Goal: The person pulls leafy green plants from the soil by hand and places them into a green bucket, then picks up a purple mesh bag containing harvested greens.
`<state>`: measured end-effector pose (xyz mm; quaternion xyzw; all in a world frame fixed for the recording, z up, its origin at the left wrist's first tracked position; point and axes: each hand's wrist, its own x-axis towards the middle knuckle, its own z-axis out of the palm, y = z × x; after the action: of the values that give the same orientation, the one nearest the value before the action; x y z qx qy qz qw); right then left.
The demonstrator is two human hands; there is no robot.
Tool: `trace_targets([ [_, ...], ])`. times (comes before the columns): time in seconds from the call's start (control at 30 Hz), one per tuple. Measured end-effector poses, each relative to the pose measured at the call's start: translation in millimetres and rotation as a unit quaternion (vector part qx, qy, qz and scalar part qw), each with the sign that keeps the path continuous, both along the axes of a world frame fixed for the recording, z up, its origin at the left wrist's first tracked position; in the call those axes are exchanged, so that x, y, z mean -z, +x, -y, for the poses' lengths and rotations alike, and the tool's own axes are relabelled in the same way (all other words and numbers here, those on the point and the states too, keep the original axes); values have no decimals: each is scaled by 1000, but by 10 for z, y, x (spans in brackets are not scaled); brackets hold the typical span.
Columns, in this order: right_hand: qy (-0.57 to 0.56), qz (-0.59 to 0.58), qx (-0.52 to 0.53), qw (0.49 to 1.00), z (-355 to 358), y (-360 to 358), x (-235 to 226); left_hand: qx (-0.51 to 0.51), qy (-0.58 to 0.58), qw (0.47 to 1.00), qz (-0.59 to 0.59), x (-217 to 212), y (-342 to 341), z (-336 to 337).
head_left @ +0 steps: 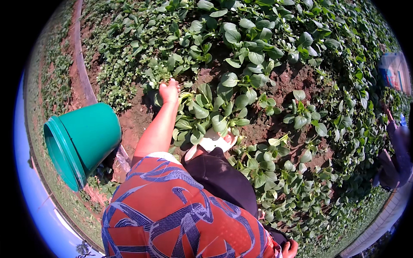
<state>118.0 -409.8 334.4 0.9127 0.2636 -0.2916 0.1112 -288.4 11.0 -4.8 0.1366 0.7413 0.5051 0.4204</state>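
Ahead of me my left hand (pixel 171 91) reaches into the low plants, its fingers closed round a small leafy plant (pixel 161 78) at the edge of the bed. Part of that plant is hidden by the fist. Broad-leaved greens (pixel 200 111) grow just right of the hand. My right hand (pixel 290 248) is low at the frame's lower right, beside my dark clothing. Its fingers look curled, but most of them are cut off or hidden, so what it holds does not show.
A green bucket (pixel 92 135) stands or leans at my left, mouth turned leftward. Behind it runs a pale strip (pixel 81 64). A white shoe (pixel 211 142) shows among the greens. At far right are another person (pixel 400 155) and a blue-and-white container (pixel 393 71).
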Motion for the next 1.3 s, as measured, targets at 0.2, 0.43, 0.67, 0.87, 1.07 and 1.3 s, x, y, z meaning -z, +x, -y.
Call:
trace_targets([
  [0.2, -5, -13, 38, 999, -64, -30, -35, 119, -80, 988, -62, -52, 108, -105],
  [0.43, -31, 6, 7, 999, -13, -16, -37, 109, -188, 975, 55, 11, -8, -171],
  [0.67, -13, -28, 25, 999, -118, -30, -47, 86, -179, 967, 162, 84, 37, -407],
  [0.87, -11, -12, 32, 999, -65, -43, -24, 174, -266, 915, -248, 122, 341, -432],
  [1.07, -16, -20, 43, 999, -132, -48, -48, 246, -234, 859, -383, 365, 298, -338],
  [1.3, -7, -12, 35, 999, -105, -32, -24, 71, -152, 938, -302, 451, 254, -194],
])
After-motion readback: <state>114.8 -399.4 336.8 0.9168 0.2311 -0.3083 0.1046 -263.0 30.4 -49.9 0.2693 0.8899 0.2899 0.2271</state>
